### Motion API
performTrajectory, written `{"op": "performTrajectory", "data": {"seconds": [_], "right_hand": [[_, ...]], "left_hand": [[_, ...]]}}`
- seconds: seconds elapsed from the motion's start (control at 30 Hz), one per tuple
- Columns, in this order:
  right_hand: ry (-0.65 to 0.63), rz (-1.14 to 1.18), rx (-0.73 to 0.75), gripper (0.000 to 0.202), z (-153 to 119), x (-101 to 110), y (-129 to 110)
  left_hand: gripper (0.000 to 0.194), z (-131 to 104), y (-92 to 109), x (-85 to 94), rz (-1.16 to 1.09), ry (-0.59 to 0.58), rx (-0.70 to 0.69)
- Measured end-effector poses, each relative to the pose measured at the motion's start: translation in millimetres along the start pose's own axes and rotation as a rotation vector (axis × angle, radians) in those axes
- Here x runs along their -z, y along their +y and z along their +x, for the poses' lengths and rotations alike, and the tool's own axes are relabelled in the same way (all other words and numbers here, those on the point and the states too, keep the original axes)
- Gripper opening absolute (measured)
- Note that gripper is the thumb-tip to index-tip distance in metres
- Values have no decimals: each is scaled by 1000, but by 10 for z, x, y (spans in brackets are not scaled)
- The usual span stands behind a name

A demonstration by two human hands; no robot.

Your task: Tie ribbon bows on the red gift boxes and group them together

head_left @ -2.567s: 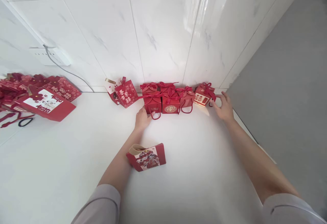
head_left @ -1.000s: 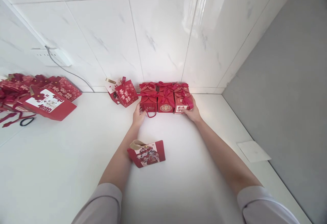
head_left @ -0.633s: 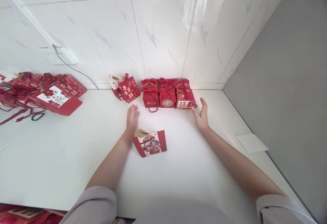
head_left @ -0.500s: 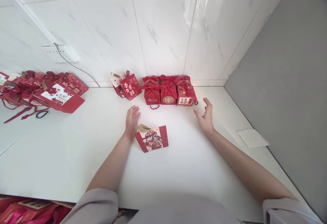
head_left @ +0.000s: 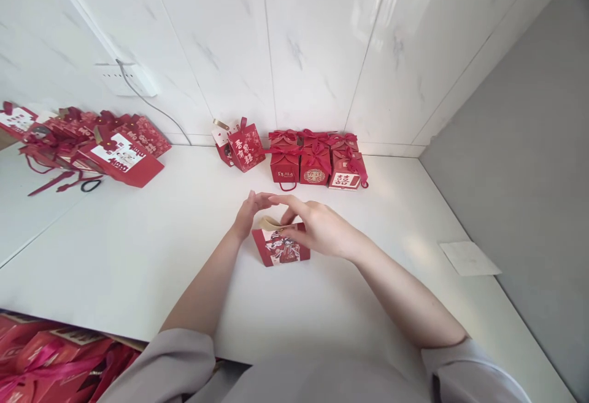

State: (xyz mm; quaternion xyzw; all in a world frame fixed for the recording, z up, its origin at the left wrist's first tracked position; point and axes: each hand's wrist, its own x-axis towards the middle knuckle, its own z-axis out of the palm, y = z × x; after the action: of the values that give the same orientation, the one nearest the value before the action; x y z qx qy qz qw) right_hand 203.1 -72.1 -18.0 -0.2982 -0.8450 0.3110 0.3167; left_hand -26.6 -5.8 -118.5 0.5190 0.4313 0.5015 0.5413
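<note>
A red gift box (head_left: 285, 251) with a printed picture and a beige strap (head_left: 271, 224) at its top rests on the white table in front of me. My right hand (head_left: 317, 228) is over its top right: the thumb lies along the front and the other fingers reach behind the strap, closing on the top. At the box's upper left, my left hand (head_left: 251, 211) is open and curved, its fingertips meeting or nearly meeting the right index finger. The box partly hides behind my right hand.
Several red boxes with bows (head_left: 315, 167) stand in rows by the tiled wall. Left of them lean red gift bags (head_left: 247, 147). A pile of flat red bags (head_left: 133, 161) lies far left. More red boxes (head_left: 55, 360) are below the table edge. A white sheet (head_left: 469, 258) lies right.
My right hand has moved left from beside the rows of boxes to the top of the gift box. My left hand has curved in above its left side. The view has shifted slightly.
</note>
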Motion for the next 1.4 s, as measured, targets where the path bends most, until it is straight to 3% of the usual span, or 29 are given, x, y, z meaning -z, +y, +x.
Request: {"op": "performTrajectory", "data": {"seconds": [0.1, 0.17, 0.23, 0.3, 0.4, 0.5, 0.6, 0.7, 0.8, 0.9, 1.07, 1.4], "right_hand": [[49, -34, -63, 48, 90, 24, 68], [116, 0, -58, 47, 142, 111, 144], [224, 60, -38, 42, 198, 190, 259], [380, 136, -49, 36, 239, 201, 440], [526, 312, -170, 44, 192, 44, 823], [505, 418, -321, 57, -8, -230, 1196], [496, 544, -413, 57, -215, -453, 1398], [626, 545, -463, 51, -243, -580, 1439], [806, 515, -533, 50, -100, -662, 1439], [886, 520, -548, 55, 33, -711, 1456], [854, 535, -522, 53, 9, -667, 1487], [787, 501, -500, 46, -22, -597, 1489]], "left_hand": [[79, -191, 310, -43, 78, -345, -92], [62, -235, 486, -80, 208, -422, -117], [49, -167, 570, -139, 305, -357, -127], [38, -16, 526, -225, 291, -229, -150], [36, 199, 236, -383, 143, -8, -183], [43, 239, -164, -518, 84, 141, -141], [48, 176, -448, -597, 21, 86, -107], [49, 188, -545, -660, 1, 9, -119], [50, 294, -551, -751, -72, 53, -124], [50, 382, -549, -841, -181, 130, -129], [52, 359, -514, -867, -314, 88, -62], [46, 267, -303, -761, -241, 1, -22]]}}
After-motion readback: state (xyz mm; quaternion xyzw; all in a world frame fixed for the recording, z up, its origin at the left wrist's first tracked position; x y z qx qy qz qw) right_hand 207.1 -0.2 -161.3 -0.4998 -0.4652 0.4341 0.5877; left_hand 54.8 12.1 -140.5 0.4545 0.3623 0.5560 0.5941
